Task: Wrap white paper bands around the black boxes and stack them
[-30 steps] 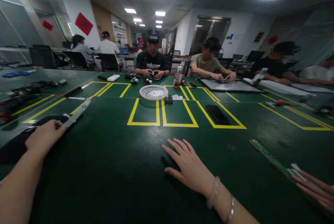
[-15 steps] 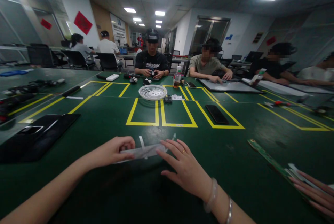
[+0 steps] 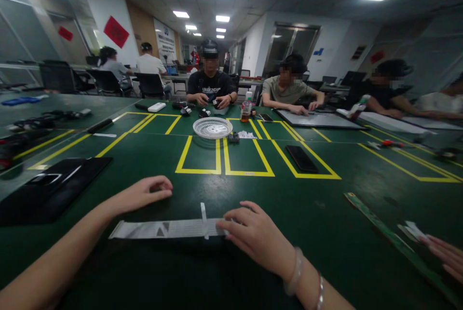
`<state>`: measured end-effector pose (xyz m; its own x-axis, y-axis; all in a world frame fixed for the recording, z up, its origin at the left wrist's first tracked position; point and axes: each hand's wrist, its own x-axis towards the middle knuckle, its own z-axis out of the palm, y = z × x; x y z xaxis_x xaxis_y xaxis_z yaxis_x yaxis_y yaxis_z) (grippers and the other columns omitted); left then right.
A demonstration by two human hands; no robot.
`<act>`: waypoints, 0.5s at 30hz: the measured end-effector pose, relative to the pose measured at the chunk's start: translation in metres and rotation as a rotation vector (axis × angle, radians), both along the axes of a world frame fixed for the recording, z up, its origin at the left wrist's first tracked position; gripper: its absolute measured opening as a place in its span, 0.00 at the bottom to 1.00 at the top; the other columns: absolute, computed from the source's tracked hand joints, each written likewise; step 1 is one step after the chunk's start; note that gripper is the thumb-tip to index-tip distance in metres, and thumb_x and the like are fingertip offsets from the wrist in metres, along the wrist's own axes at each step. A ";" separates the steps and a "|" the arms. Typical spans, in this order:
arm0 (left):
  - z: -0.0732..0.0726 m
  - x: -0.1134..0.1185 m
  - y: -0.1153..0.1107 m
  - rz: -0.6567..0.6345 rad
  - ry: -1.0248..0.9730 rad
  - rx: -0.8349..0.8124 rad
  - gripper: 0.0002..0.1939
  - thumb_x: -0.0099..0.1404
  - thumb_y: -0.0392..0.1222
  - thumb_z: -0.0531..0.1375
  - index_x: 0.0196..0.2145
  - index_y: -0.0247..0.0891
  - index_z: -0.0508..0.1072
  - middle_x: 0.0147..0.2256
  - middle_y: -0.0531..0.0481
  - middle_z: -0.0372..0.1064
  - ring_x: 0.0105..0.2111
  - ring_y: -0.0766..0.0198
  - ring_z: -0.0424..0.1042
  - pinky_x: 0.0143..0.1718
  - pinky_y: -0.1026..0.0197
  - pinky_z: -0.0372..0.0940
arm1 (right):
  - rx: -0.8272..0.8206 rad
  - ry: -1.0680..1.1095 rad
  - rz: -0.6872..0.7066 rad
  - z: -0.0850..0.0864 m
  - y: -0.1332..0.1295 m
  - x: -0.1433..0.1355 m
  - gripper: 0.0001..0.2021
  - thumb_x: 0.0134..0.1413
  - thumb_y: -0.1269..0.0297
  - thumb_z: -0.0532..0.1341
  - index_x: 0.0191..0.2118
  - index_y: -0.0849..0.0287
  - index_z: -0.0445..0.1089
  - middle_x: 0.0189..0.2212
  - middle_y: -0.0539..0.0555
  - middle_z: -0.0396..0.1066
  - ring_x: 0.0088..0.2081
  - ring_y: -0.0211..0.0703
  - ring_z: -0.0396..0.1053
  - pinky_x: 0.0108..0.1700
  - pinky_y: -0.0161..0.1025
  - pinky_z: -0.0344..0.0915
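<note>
Far L, a black panel lies flat on the green table; anything delicate is best handled clear of its near corner. Next, the L hand hovers just above the strip's L part, thumb and curled fingers parted, nothing visible in its grasp; it's well placed to flatten that end w/ light fingertip pressure, no hard pinch, b/c thin stuff like this prob. creases easily. Below it, the pale, ribbed ribbon-like strip lies lengthwise across the table in front of the person, L end squared off, a couple of dark triangular marks near the middle. R of those marks, a narrow white crosspiece sits across the strip, its top sticking out past the far edge; best touched at the tip only, so it doesn't skew or tear. The R hand has its fingers bent over the strip's R end, touching it; can't tell if the thumb pinches from below or the fingers just rest there. Either way, a light, steady hold there w/ the wrist low gives a good anchor, and any smoothing should run away from it, toward the L end, so slack doesn't bunch up. Farther R, a black smartphone lies inside yellow tape, then a long green strip and a co-worker's hand near it; elbow in on that side, for space.
</note>
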<state>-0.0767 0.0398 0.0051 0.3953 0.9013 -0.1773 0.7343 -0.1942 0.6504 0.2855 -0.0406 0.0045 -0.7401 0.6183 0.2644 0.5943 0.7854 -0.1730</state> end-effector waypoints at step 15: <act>-0.045 -0.192 0.017 0.719 0.411 0.295 0.38 0.54 0.76 0.47 0.17 0.33 0.65 0.12 0.46 0.51 0.48 0.31 0.64 0.37 0.45 0.48 | -0.001 -0.007 0.017 0.001 0.000 0.001 0.16 0.64 0.66 0.59 0.55 0.47 0.66 0.49 0.52 0.72 0.47 0.43 0.70 0.56 0.50 0.57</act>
<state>-0.2688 0.0564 -0.0395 -0.3302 0.9388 0.0985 0.9082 0.2875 0.3042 0.2864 -0.0409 0.0055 -0.7525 0.6057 0.2586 0.5821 0.7953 -0.1691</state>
